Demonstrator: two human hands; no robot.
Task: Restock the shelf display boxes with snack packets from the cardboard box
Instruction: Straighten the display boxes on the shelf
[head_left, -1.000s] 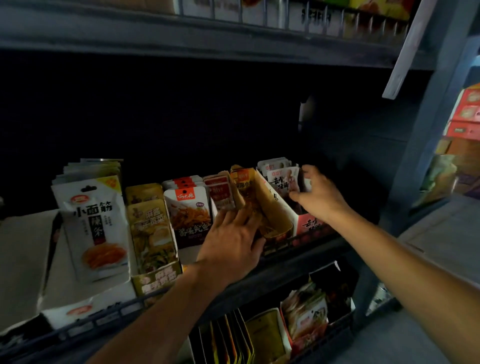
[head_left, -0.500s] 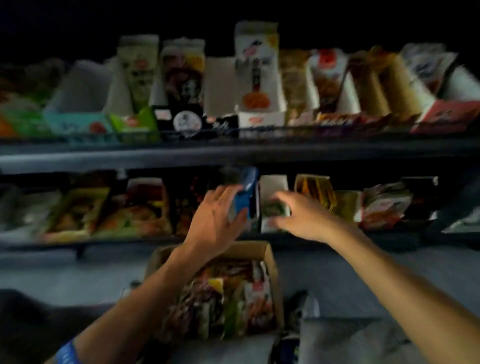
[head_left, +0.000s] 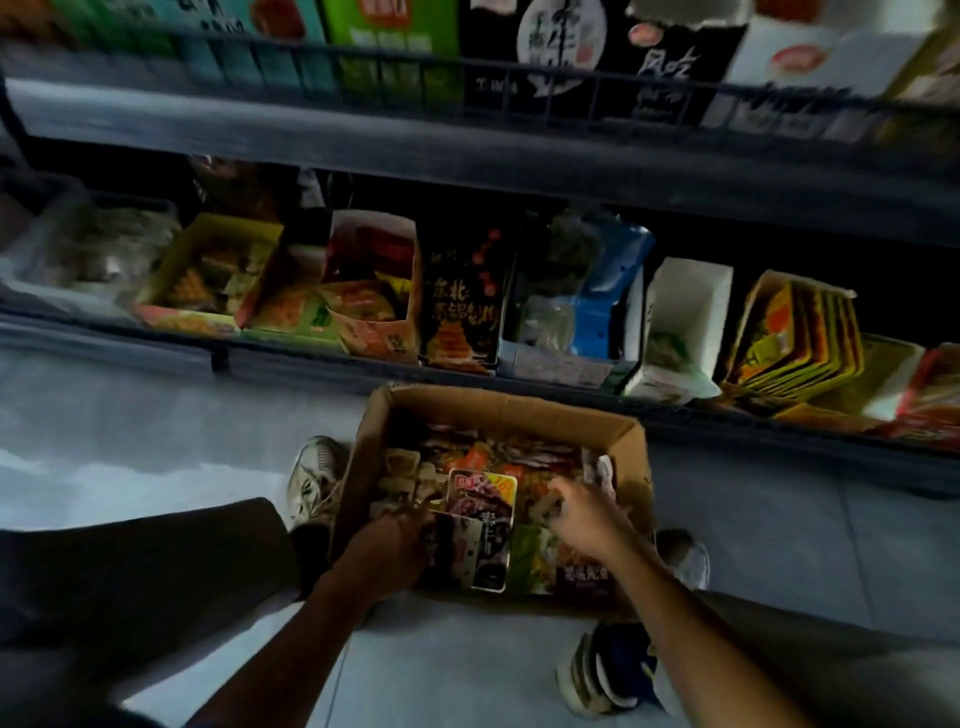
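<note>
An open cardboard box (head_left: 506, 410) sits on the floor in front of the shelf, full of mixed snack packets. On top lies a dark purple packet (head_left: 483, 525) with a gold rim. My left hand (head_left: 392, 543) is down in the box, fingers curled at the purple packet's left edge. My right hand (head_left: 589, 514) is in the box's right half, fingers curled into the loose packets (head_left: 540, 558) there. On the lower shelf stand display boxes: a white one (head_left: 691, 306) that looks nearly empty and a yellow one (head_left: 795, 338) full of packets.
The lower shelf also holds blue packets (head_left: 610, 291), a black packet (head_left: 462, 306), a red-and-white box (head_left: 374, 280) and a yellow box (head_left: 208, 270). The upper shelf edge (head_left: 467, 140) overhangs. My shoes (head_left: 317, 473) (head_left: 608, 670) flank the box on grey floor tiles.
My view dropped from the upper shelf to the floor. Both hands left the shelf display boxes and came down into the cardboard box.
</note>
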